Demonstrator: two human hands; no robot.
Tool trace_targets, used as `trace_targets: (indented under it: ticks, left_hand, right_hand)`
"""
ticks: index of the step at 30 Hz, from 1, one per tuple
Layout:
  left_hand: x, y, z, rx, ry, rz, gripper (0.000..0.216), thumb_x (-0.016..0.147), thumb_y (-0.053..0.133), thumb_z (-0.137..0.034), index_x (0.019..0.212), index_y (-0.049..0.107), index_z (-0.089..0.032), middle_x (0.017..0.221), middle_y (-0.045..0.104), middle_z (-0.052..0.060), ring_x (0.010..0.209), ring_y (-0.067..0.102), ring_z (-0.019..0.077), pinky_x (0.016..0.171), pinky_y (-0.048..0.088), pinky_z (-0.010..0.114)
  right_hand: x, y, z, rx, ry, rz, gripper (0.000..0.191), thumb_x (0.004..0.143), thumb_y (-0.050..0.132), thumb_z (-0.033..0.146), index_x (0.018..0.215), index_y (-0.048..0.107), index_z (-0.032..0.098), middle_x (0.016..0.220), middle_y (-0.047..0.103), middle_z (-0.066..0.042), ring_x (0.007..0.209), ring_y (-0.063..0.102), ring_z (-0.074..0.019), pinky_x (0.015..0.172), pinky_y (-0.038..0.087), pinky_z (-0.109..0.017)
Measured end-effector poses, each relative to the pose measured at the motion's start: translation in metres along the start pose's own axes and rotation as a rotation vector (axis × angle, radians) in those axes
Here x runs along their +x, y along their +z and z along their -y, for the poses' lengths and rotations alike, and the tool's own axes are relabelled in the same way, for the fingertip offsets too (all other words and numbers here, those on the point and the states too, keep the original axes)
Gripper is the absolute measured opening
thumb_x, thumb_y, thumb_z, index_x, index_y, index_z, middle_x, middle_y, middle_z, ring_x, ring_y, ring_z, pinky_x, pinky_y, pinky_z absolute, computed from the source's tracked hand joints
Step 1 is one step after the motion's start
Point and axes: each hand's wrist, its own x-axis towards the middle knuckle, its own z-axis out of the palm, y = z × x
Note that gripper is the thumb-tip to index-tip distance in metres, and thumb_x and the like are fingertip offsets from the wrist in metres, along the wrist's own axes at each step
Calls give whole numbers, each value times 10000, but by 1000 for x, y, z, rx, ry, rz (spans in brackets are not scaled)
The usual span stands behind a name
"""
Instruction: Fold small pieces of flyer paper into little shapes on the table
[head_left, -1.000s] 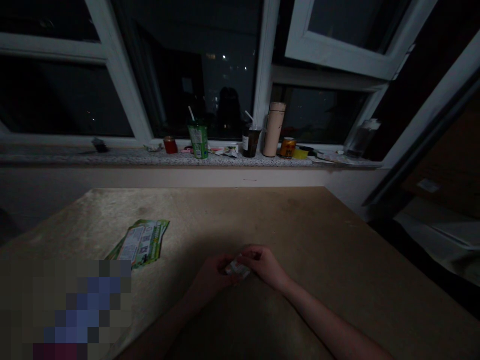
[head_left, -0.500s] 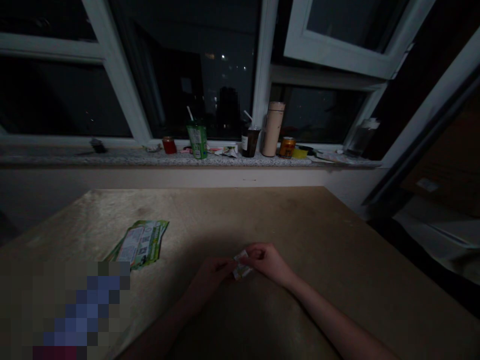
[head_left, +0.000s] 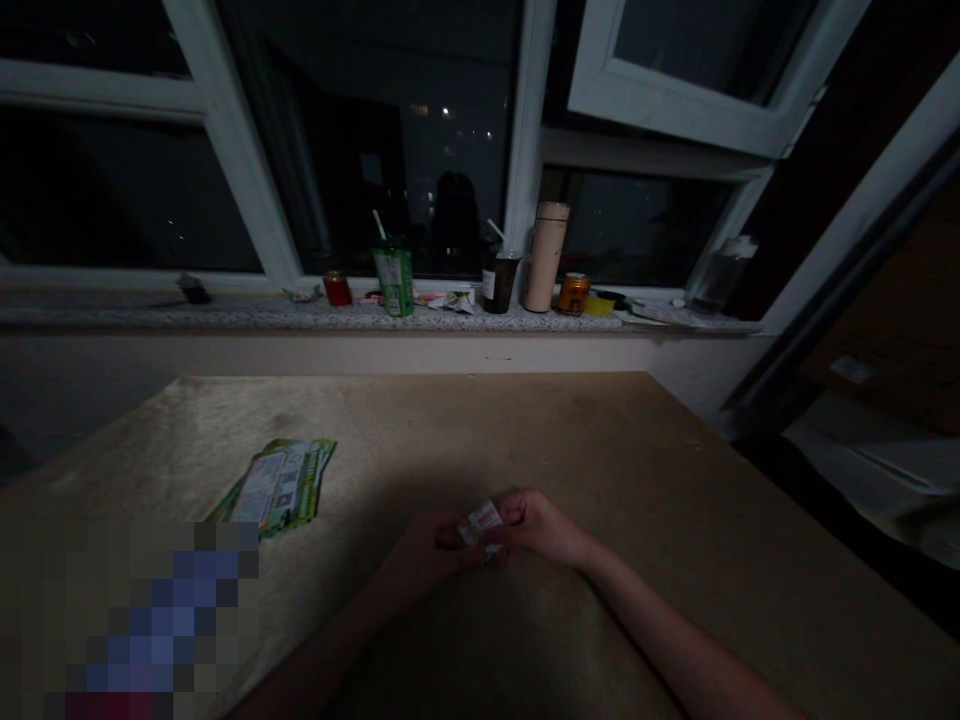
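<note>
Landmark for this entry: the green pouch. From my remote station I log a small white packet held to the pouch's right and nearer the camera; the left hand and right hand meet there, each pinching it. Progress, my judgement: packet in hand, handling under way, release not yet done; the pouch lies on the table, touched by neither hand. I cannot tell whether the packet is sealed or torn, nor whether a pale bit below the right thumb belongs to it. Print unreadable; left fingertips dim. A pixelated patch hides the pouch's near corner.
</note>
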Motion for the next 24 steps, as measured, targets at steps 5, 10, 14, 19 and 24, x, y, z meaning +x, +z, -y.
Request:
trace_targets:
  ticks: [5, 10, 14, 19, 24]
  left_hand:
    - [2, 0, -2, 3, -24, -34, 251, 648, 716, -351, 785, 701, -141, 738, 705, 31, 696, 630, 222, 600, 401, 244]
    - [1, 2, -3, 14, -55, -63, 189, 618, 723, -338, 651, 690, -155, 618, 663, 4, 621, 605, 205, 546, 363, 233]
    - [0, 2, -1, 12, -55, -51, 210, 619, 738, -332, 715, 710, -147, 651, 676, 8, 633, 603, 206, 549, 367, 233]
    - [-1, 1, -5, -24, -36, -46, 333, 707, 655, -482, 759, 722, -160, 704, 693, 29, 671, 619, 217, 604, 424, 256]
    - [-3, 2, -11, -15, -16, -90, 324, 739, 602, -478, 740, 734, -182, 686, 699, 30, 661, 628, 220, 608, 439, 260]
  right_hand:
    - [2, 2, 0, -12, -21, -54, 357, 631, 752, 479, 690, 642, 144, 636, 645, 3, 507, 579, -108, 514, 477, -226]
    - [3, 7, 7, -155, -149, -195, 355, 710, 684, 510, 724, 663, 155, 609, 615, 9, 546, 552, -112, 502, 406, -208]
    - [5, 9, 7, -166, -194, -222, 411, 780, 595, 550, 673, 662, 159, 585, 602, 2, 527, 519, -112, 492, 365, -219]
    - [3, 4, 5, -76, -212, -164, 383, 774, 619, 532, 701, 671, 160, 621, 621, -2, 544, 529, -117, 529, 374, -229]
    - [0, 3, 8, -84, -184, -131, 377, 761, 638, 525, 676, 662, 159, 610, 613, 4, 538, 527, -117, 532, 383, -232]
